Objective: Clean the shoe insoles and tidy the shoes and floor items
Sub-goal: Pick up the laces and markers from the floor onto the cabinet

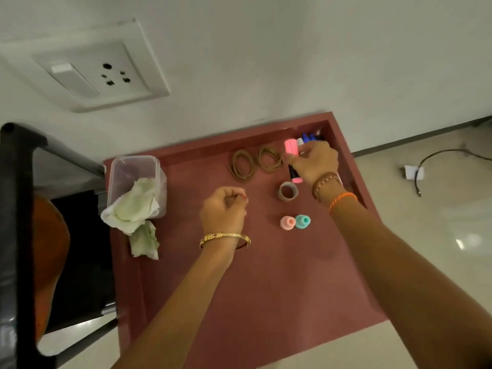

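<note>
Both forearms reach from the near edge over a reddish-brown tray (266,288) that lies on a pale tiled floor (439,235) against a white wall.

The left hand (225,209), with a gold bangle (225,237) at the wrist, hovers over the middle of the tray with its fingers curled loosely into the palm; nothing can be seen in its grip. Just right of it, two small caps stand side by side and touching, one pink (287,222), one teal (302,221). Slightly farther stands a roll of brown tape (288,191).

The right hand (312,162), wearing a beaded bracelet and an orange thread band (342,199), pinches a pink highlighter (291,155) between thumb and fingers, its pink cap pointing toward the wall and its dark body running back under the palm. Left of it lie two coils of brown lace or band (255,161), side by side.

At the tray's left edge sits a clear plastic box (135,169) with crumpled white tissue (133,206) spilling out of it onto the tray. In the far right corner, blue-capped markers (308,137) are bunched together.

No shoes or insoles are visible in this view. A black chair frame (18,209) stands at the left, a cable (439,161) trails on the floor at the right, and a white wall socket (90,67) sits on the wall.
</note>
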